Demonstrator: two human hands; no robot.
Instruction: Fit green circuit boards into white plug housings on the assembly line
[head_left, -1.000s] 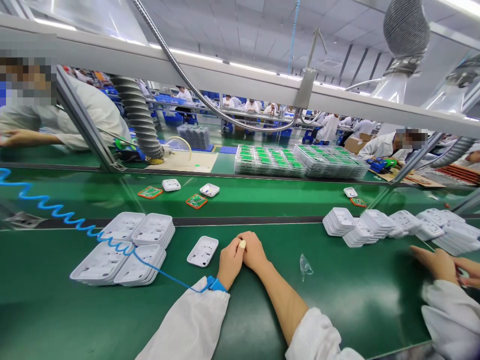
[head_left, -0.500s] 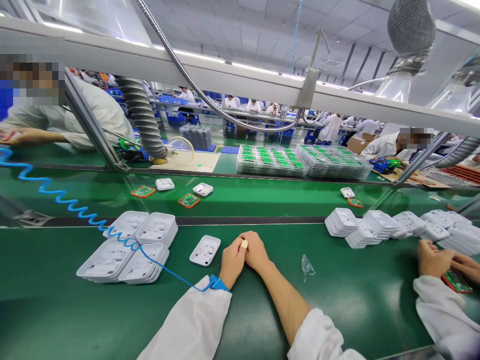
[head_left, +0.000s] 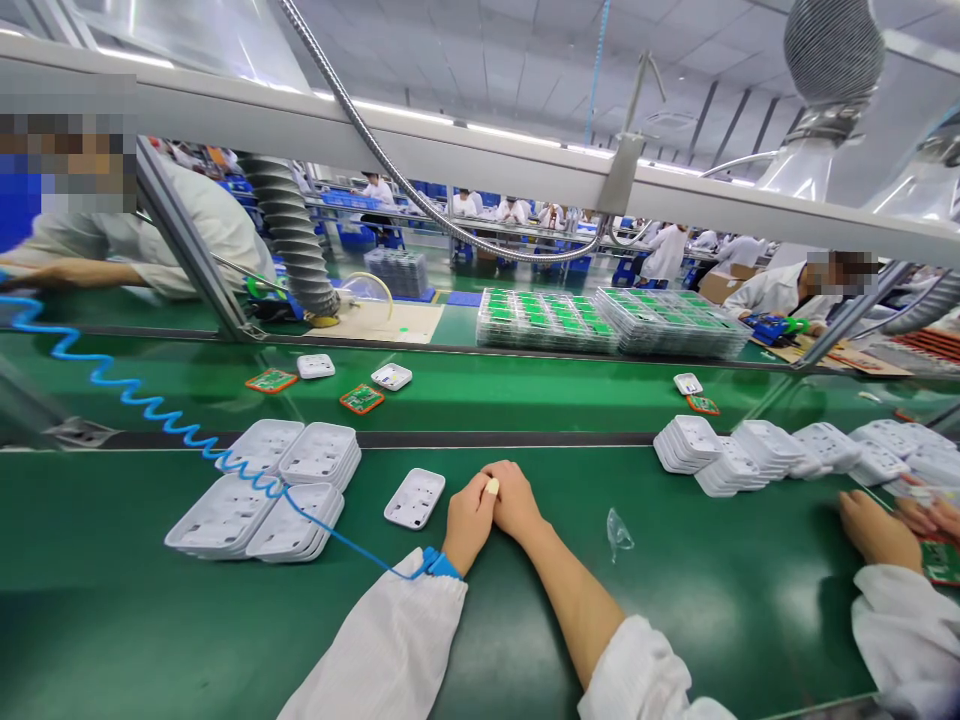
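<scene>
My left hand [head_left: 472, 512] and my right hand [head_left: 513, 494] are folded together over the green work surface, fingers closed against each other. Nothing shows between them, though the inner sides of the fingers are hidden. A pale yellow cover sits on my left thumb, and a blue wrist strap [head_left: 439, 564] with a coiled cord circles my left wrist. Just left of the hands lies a single white plastic housing [head_left: 415, 499]. Further left are stacks of similar white housings [head_left: 220, 512], with the blue cord running across them.
A small clear plastic piece [head_left: 619, 533] lies right of my arms. More housing stacks [head_left: 686, 443] stand at right, near a co-worker's hands [head_left: 879, 527] and a green circuit board [head_left: 940, 562]. Orange-edged boards [head_left: 362, 399] and small white covers [head_left: 392, 376] lie on the far belt [head_left: 525, 390].
The boards and covers on the far belt have shifted left. The co-worker's hands at right have moved apart and further right with the board. My hands stay folded.
</scene>
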